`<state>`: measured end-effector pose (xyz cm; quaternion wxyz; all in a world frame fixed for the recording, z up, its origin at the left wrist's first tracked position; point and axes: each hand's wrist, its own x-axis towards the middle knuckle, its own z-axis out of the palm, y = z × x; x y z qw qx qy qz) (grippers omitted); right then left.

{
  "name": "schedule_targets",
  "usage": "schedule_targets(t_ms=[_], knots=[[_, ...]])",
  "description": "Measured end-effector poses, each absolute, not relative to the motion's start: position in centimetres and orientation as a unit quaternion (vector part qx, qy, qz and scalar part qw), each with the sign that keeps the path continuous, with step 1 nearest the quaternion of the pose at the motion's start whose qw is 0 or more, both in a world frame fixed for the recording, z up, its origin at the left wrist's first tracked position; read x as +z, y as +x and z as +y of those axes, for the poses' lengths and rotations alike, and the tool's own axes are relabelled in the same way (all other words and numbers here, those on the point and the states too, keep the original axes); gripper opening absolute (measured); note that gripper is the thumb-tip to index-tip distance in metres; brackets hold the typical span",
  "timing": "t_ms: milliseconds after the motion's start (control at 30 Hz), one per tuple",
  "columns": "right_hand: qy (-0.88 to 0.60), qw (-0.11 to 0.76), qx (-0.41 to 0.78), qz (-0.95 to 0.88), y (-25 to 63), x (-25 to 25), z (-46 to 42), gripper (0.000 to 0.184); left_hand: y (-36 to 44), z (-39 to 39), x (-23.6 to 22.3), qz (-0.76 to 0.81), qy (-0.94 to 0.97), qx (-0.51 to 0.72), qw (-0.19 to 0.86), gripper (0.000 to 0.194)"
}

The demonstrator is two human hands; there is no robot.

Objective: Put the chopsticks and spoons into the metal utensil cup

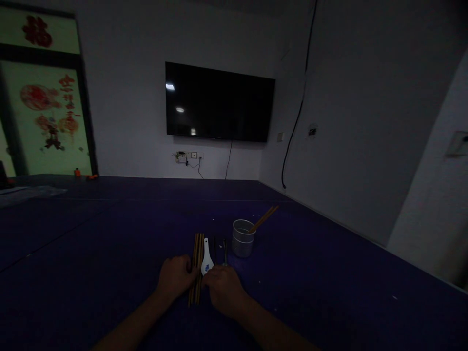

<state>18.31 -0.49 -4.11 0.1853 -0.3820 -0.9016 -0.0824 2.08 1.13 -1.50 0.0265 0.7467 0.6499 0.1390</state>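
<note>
Several wooden chopsticks lie side by side on the dark purple surface, pointing away from me. My left hand reaches over them from the left, its fingers curled and its thumb against them. Just right of the chopsticks is a white soup spoon with a blue mark in its bowl, handle pointing away. My right hand is closed at the near end of that bowl, fingertips against it. Thin dark utensils lie right of the spoon, their near ends hidden by my right hand.
A metal cup stands upright beyond my right hand, with wooden chopsticks leaning out to the right. Small white bits are scattered on the purple surface. Orange items sit at the far left. A black cable hangs down the right wall.
</note>
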Motion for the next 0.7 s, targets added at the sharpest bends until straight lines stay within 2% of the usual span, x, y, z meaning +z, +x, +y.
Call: schedule_targets(t_ms=[533, 700], knots=[[-0.389, 0.183, -0.079, -0.900, 18.41, -4.17, -0.49, 0.028, 1.54, 1.24, -1.11, 0.658, 0.747, 0.086, -0.043, 0.038], [-0.391, 0.173, -0.077, -0.900, 18.45, -3.95, -0.57, 0.029, 1.50, 1.28, -1.39, 0.657, 0.748, 0.086, -0.034, 0.041]])
